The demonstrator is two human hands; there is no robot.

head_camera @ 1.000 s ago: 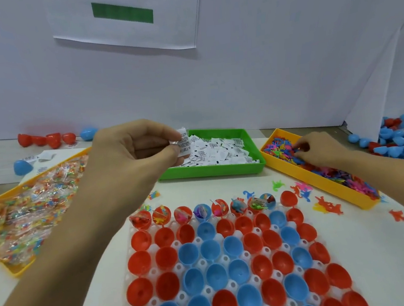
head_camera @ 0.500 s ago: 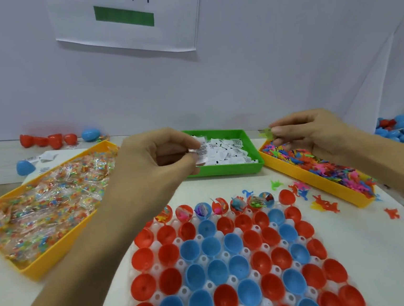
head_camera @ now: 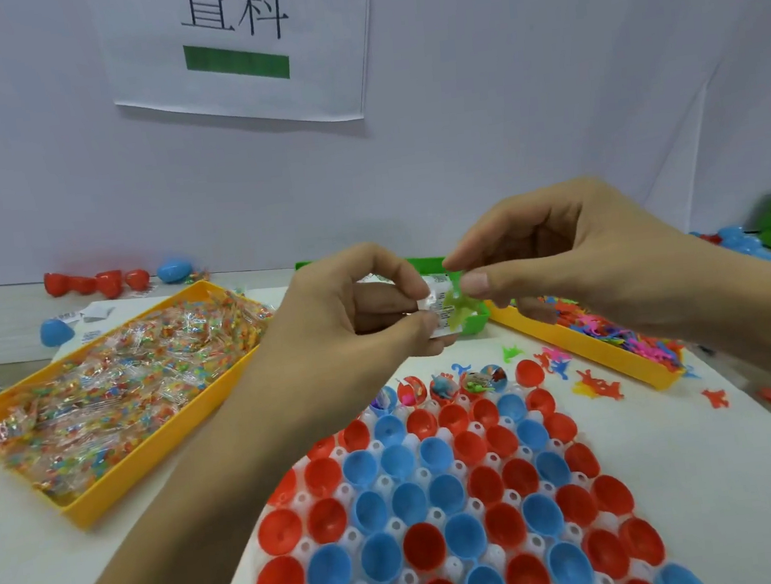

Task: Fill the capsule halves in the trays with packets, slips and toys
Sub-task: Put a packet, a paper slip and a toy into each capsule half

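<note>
Above the capsule tray's (head_camera: 305,545) far edge, the left hand (head_camera: 353,323) is pinching a paper slip (head_camera: 436,298) while the right hand (head_camera: 575,262) is pinching a green toy (head_camera: 459,305); mid-air handover is risking either dropping outside a cup.

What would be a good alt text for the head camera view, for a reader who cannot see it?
Two hands meet above a tray of red and blue capsule halves: the left hand pinches a white paper slip, the right hand a small green toy. A yellow tray of packets lies at the left.
</note>
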